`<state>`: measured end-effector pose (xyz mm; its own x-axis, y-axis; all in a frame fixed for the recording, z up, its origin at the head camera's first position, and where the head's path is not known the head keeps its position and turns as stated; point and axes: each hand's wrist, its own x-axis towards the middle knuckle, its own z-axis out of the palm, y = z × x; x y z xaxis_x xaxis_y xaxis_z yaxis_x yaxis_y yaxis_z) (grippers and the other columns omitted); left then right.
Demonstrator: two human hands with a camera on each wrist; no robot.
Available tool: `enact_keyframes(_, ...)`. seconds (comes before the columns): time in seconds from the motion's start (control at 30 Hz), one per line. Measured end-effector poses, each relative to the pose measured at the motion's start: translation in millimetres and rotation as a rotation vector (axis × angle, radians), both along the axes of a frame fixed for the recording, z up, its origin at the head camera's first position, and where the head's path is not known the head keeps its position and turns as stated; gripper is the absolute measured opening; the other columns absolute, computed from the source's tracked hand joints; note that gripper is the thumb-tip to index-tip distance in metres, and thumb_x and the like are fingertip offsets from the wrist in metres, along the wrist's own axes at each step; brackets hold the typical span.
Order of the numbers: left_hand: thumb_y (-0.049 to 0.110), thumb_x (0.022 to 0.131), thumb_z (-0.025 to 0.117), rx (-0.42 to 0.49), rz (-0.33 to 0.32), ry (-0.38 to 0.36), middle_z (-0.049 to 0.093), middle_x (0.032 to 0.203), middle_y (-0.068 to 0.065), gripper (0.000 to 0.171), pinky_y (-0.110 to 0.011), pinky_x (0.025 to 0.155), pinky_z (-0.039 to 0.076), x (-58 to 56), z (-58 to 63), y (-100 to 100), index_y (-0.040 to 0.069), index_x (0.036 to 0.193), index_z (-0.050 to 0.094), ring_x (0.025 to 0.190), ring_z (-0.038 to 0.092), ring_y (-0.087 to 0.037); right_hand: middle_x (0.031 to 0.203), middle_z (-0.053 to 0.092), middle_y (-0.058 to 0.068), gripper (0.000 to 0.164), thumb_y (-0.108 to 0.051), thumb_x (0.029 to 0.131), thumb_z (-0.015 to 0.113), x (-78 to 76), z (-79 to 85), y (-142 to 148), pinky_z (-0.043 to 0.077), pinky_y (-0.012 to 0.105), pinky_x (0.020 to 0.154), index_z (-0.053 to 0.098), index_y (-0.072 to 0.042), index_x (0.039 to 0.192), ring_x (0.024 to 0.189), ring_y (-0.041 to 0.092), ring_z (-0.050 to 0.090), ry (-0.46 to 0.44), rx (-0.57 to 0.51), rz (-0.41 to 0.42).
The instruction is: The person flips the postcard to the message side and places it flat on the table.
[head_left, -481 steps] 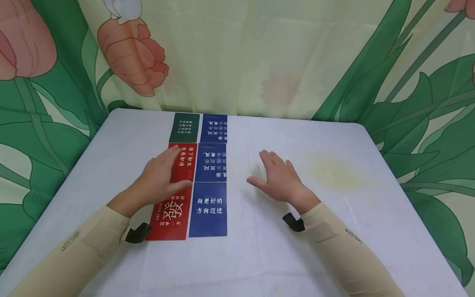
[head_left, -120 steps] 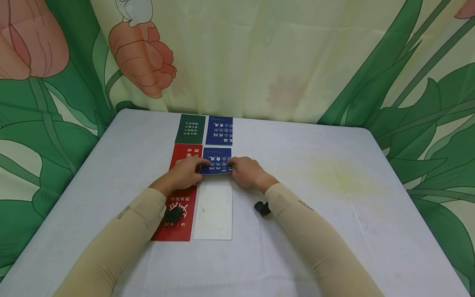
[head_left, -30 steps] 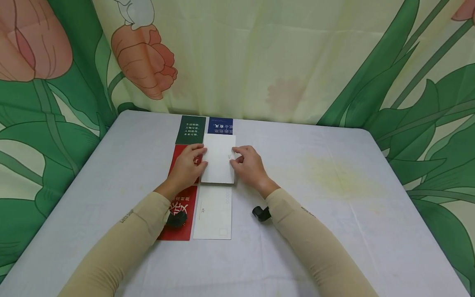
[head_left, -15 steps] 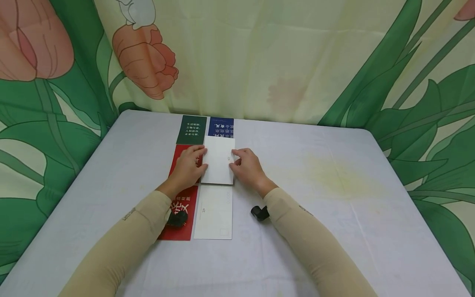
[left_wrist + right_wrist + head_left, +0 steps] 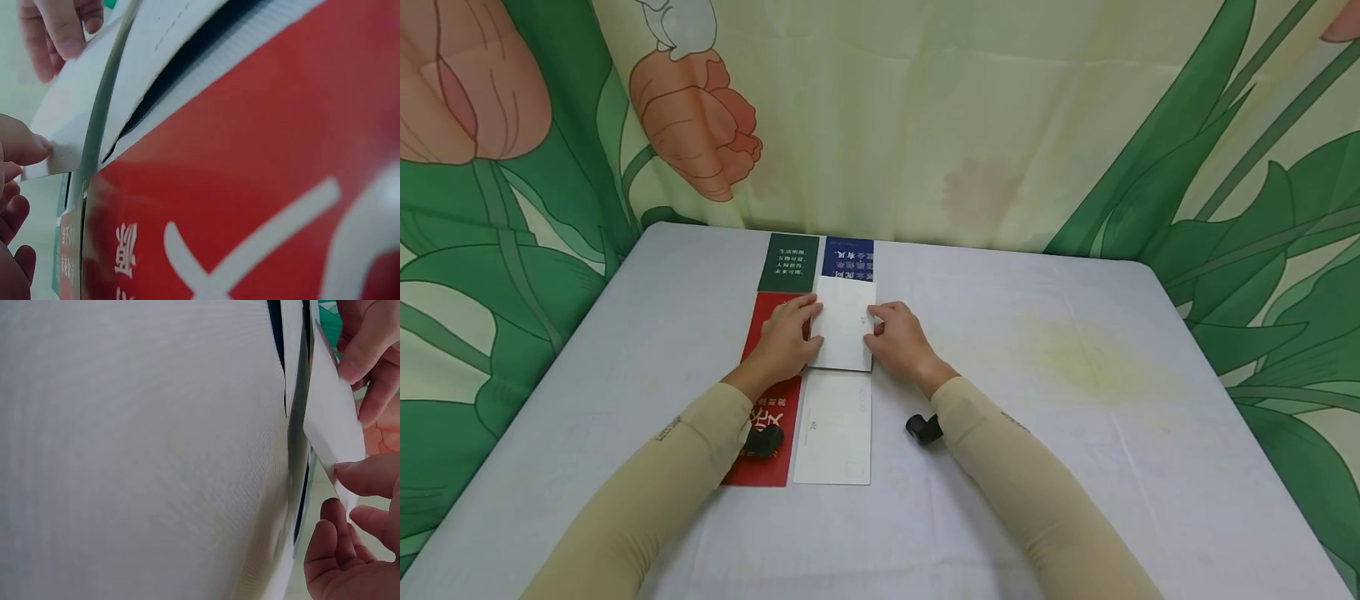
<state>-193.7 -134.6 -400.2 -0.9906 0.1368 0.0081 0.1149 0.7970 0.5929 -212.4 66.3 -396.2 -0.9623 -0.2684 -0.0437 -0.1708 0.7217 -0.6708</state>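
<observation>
A postcard (image 5: pixel 844 325), white side up, is held between both hands in the middle of the table. My left hand (image 5: pixel 784 337) pinches its left edge with thumb and fingers; my right hand (image 5: pixel 904 342) pinches the right edge. Both wrist views show this card lifted off the surface, so it hovers over its place in the right column. Nearer me lies another white-backed postcard (image 5: pixel 832 429). Beyond, a blue postcard (image 5: pixel 848 254) is partly covered by the held one. Two red postcards (image 5: pixel 771 460) are at left, partly hidden by my left hand and wrist.
A green postcard (image 5: pixel 788 262) lies at the far left of the group. The table (image 5: pixel 1037 467) has a white cloth with a yellowish stain on the right. Behind it hangs a flower-printed curtain (image 5: pixel 880 108).
Earlier both hands were open above blue-faced cards. The nearest right card then turned white side up. The middle card has since been lifted and flipped to white, and now shifts slightly nearer me.
</observation>
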Motion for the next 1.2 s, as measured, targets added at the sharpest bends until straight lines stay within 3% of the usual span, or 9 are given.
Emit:
enact_keyframes(0.6, 0.019, 0.084, 0.079, -0.098, 0.013, -0.027, 0.042, 0.154, -0.014, 0.074, -0.061, 0.11, 0.031, 0.8, -3.2, -2.8, 0.005, 0.149, 0.047, 0.139, 0.035, -0.037, 0.132, 0.051, 0.018, 0.058, -0.008, 0.093, 0.063, -3.6, -2.9, -0.5, 0.048, 0.029, 0.076, 0.046, 0.003, 0.147, 0.097, 0.023, 0.055, -0.048, 0.062, 0.037)
enact_keyframes(1.2, 0.018, 0.083, 0.079, -0.108, 0.018, -0.079, 0.045, 0.152, -0.013, 0.075, -0.058, 0.107, 0.035, -0.2, -7.0, -3.7, 0.008, 0.15, 0.047, 0.135, 0.039, -0.036, 0.133, 0.055, 0.014, 0.06, -0.009, 0.091, 0.064, -3.4, -5.5, 0.4, 0.05, 0.033, 0.088, 0.045, 0.002, 0.147, 0.098, 0.022, 0.058, -0.084, 0.068, 0.073)
